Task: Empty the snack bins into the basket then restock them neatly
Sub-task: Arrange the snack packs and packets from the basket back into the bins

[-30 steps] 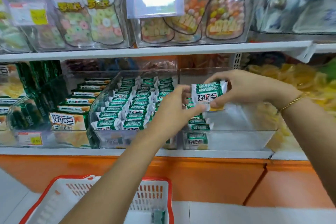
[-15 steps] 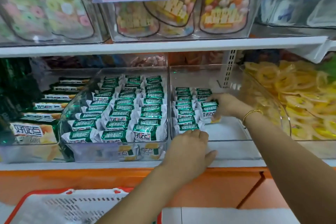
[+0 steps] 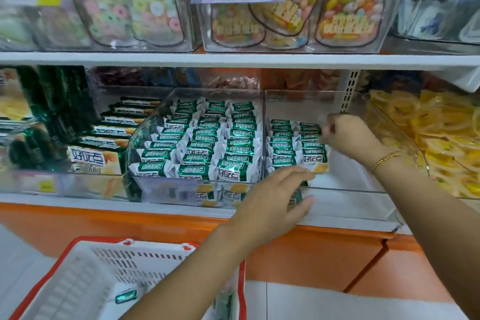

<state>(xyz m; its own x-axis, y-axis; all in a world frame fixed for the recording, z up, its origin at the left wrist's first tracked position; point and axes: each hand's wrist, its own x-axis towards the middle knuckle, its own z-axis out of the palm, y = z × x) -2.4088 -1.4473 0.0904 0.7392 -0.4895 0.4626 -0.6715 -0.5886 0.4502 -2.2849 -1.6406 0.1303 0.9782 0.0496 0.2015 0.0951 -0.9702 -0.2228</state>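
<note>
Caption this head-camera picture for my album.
Restocking: right hand at the green snack packets in a partly filled clear bin, left hand at its front.

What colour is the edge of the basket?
The basket's rim is red; the head view shows it best.

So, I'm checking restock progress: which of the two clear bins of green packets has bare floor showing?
The right-hand bin, where the right hand reaches in: its packets cover only the left part. The bin to its left is packed right across.
</note>
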